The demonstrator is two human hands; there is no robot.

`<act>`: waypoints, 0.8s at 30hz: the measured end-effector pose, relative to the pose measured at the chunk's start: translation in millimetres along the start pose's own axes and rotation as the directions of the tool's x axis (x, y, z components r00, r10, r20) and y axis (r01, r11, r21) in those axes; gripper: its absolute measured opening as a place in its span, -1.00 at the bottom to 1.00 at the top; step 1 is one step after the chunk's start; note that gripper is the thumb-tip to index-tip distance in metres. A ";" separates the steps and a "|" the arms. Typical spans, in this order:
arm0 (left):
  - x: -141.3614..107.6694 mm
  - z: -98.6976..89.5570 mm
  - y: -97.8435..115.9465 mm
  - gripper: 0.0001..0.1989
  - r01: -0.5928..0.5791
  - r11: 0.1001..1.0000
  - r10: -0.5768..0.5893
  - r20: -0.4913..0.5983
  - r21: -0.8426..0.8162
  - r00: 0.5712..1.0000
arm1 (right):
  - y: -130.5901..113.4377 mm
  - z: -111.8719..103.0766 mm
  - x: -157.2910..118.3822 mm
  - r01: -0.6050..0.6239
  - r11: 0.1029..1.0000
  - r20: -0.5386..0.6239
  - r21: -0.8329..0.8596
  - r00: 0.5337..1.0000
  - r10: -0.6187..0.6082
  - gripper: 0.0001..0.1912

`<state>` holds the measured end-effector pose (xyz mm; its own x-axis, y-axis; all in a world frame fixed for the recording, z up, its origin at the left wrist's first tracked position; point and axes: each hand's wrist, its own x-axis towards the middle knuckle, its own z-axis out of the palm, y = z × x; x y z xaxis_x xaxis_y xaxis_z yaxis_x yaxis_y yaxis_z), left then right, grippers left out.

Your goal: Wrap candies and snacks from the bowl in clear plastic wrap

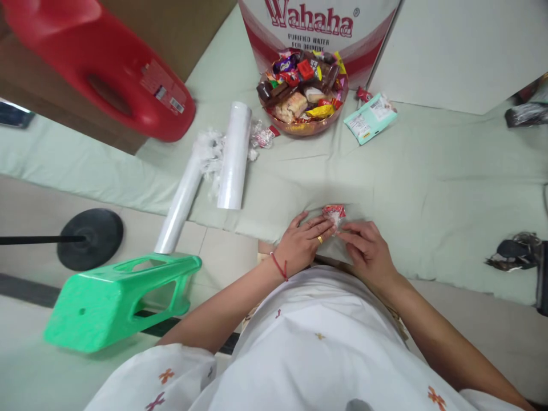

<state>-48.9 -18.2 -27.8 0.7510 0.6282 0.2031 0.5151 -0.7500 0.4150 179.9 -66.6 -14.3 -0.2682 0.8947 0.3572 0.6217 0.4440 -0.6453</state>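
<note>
A small red-and-white wrapped piece, perhaps a candy, (334,212) lies near the bed-like surface's front edge, with crinkled clear plastic film around it. My left hand (305,240) rests flat beside it, fingers stretched out and their tips on the film at its lower edge. It wears a gold ring and a red string bracelet. From the other side, my right hand (369,250) has its thumb and fingers bent together in a pinch at the film's edge, just right of the left fingertips. What sits between those fingertips is mostly hidden.
A bowl of sweets (303,127) stands before a Wahaha carton (317,23), beside a mint-green packet (370,119). Left are two white film rolls (234,154), crumpled clear film (209,149) and a red jug (141,85). A green plastic stool (98,302) lies tipped over.
</note>
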 end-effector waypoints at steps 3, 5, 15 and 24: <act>0.2 2.1 4.7 -0.39 0.007 1.000 -0.007 0.006 -0.003 1.000 | 1.4 3.1 6.1 0.013 1.000 -0.061 0.022 0.998 -0.012 -0.50; 0.0 3.4 5.3 -0.35 0.029 0.999 -0.029 0.005 -0.034 1.000 | 4.2 6.7 9.4 0.062 0.997 -0.050 0.040 0.997 -0.060 -0.50; -6.8 -15.0 -7.1 -0.55 0.100 0.697 -0.332 -0.195 -0.710 0.923 | -7.7 -4.5 12.4 -0.026 0.998 -0.065 0.062 0.997 0.030 -0.61; -1.4 -15.2 3.0 -0.81 0.223 0.603 -0.553 -0.200 -0.766 0.809 | 8.7 12.8 12.7 0.068 0.977 0.117 -0.202 0.992 -0.045 -0.52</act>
<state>-54.7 -18.2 -13.3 0.2397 0.9643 0.1123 0.1613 -0.1536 0.9749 172.4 -50.7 -24.0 -0.3800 0.8733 0.3048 0.7380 0.4849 -0.4694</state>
